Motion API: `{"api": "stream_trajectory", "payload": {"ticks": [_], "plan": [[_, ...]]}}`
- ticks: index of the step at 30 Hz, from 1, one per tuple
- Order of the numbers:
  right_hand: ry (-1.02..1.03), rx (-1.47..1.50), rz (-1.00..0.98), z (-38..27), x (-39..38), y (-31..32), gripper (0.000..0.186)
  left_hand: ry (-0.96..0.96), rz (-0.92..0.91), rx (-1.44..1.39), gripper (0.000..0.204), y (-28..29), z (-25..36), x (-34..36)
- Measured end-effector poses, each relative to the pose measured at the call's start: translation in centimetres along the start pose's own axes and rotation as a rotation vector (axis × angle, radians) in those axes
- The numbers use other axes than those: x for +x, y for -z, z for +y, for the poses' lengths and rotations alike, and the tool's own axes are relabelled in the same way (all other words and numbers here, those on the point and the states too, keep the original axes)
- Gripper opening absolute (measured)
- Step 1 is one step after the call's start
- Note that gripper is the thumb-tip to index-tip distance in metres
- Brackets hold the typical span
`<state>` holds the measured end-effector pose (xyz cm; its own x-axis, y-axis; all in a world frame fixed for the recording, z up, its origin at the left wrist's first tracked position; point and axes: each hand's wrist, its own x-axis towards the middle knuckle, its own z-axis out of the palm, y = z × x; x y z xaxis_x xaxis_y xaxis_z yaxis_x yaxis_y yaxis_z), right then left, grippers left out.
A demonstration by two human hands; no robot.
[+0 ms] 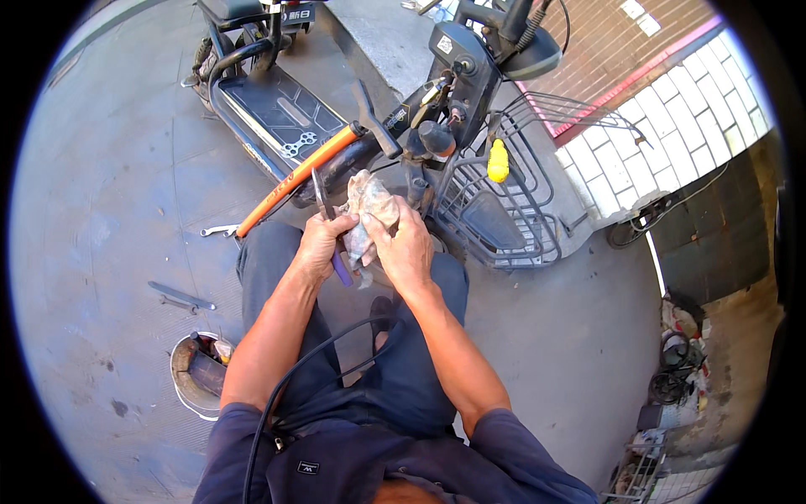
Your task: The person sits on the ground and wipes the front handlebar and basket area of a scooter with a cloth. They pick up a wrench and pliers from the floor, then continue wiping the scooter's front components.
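While the left hand point(321, 244) grips a tool point(342, 267), the right hand point(406, 254) pinches a rag point(370, 202), likely wiping; next, press firmly.

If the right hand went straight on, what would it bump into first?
The right hand would first press into the rag it holds; beyond that, probably the scooter frame, though depth is unclear.

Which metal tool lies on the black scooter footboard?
The flat silver metal tool pierced with round holes. The long slim bar and small wrench lie on the grey floor; the silver open-ended wrench is beside the orange tube.
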<state>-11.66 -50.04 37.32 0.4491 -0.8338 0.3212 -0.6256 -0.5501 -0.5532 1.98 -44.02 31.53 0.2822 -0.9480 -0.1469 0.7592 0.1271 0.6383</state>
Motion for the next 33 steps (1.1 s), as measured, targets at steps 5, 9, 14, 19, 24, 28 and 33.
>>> {"api": "stream_trajectory", "payload": {"ticks": [5, 9, 14, 19, 24, 28, 33], "plan": [[-0.116, -0.048, 0.115, 0.3, -2.5, 1.4, 0.055, -0.049, 0.232, 0.203, 0.015, 0.0, -2.5, 1.0], [0.138, -0.024, 0.089, 1.5, -5.7, 1.5, 0.056, -0.086, 0.212, 0.164, 0.015, -1.5, -4.5, 1.6], [-0.073, 0.054, -0.138, 3.5, -5.7, 1.5, 0.088, -0.029, 0.16, 0.075, 0.011, -4.9, -5.7, 0.9], [-0.145, -0.001, -0.299, 3.4, -5.2, 3.2, 0.099, -0.007, 0.096, 0.106, 0.019, -5.2, -7.1, 1.0], [-0.049, 0.004, -0.235, 2.7, -5.1, 1.8, 0.098, -0.044, 0.016, 0.319, 0.032, -3.8, -7.8, 1.8], [-0.003, 0.048, -0.265, 3.3, -4.6, 0.8, 0.091, -0.168, 0.049, 0.55, 0.051, -2.5, -8.7, 2.5], [-0.031, 0.126, -0.023, 7.8, -5.3, -1.7, 0.07, -0.299, 0.025, 0.958, 0.072, -5.0, -9.3, 0.5]]}}
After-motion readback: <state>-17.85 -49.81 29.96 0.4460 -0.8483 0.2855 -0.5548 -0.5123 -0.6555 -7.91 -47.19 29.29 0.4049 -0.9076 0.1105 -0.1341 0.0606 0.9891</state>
